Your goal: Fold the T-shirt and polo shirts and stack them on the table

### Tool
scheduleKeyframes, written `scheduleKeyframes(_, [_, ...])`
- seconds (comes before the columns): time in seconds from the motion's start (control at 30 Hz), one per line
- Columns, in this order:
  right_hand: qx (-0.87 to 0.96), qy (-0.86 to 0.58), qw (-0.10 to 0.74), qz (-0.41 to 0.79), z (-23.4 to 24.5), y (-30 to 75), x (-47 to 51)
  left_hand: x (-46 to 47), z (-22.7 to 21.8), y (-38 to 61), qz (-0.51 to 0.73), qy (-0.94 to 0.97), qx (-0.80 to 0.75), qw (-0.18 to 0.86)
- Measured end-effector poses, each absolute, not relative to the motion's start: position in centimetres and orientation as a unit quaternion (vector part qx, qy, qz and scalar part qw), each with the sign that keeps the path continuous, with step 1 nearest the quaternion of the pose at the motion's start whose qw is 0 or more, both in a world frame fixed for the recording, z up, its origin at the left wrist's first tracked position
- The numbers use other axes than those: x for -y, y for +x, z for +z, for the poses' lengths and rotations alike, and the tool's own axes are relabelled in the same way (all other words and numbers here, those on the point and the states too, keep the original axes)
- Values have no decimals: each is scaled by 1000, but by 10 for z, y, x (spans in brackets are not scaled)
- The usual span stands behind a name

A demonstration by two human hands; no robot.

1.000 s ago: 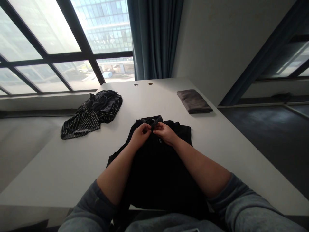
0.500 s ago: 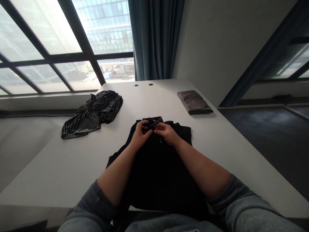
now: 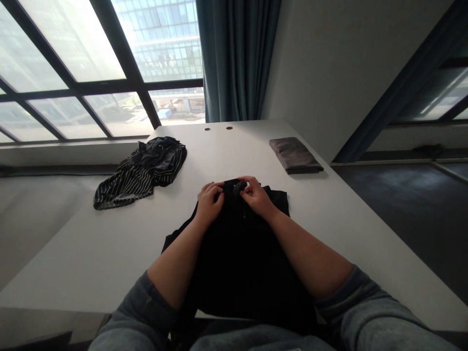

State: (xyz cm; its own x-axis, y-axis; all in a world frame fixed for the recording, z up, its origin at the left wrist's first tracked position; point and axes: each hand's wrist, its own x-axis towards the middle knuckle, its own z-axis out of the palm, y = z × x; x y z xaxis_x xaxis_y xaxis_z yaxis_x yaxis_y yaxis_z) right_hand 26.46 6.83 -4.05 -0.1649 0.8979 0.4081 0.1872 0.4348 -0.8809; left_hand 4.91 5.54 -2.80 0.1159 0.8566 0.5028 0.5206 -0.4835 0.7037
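A black polo-style shirt [image 3: 248, 263] lies flat on the white table [image 3: 91, 253], its hem towards me and under my forearms. Both hands are at its dark collar [image 3: 234, 186]. My left hand [image 3: 209, 204] rests on the left of the placket, fingers curled into the fabric. My right hand [image 3: 256, 196] pinches the collar's right side between fingertips and thumb. The buttons are mostly hidden behind my fingers.
A crumpled black garment with white stripes [image 3: 141, 173] lies to the left on the table. A folded grey cloth [image 3: 295, 155] sits at the right. The far edge has several small round holes [image 3: 207, 129]. Beyond stand large windows [image 3: 73, 48] and a blue curtain [image 3: 236, 58].
My hands have drawn slightly apart, the right one shifting up and right along the collar. The collar's folded flap has changed shape under my fingers.
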Motion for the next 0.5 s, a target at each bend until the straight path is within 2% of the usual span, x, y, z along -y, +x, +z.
scheduleKeyframes(0.1, [712,-380,502,310,-38,265,-68,-54,-29,49,447,728,-471,219])
scheduleKeyframes(0.3, [646,-387,476,454,-40,270,-70,-52,-30,49,467,679,-500,267])
scheduleKeyframes(0.5, [622,-383,489,477,-46,279,-75,-53,-27,49,539,594,-541,251])
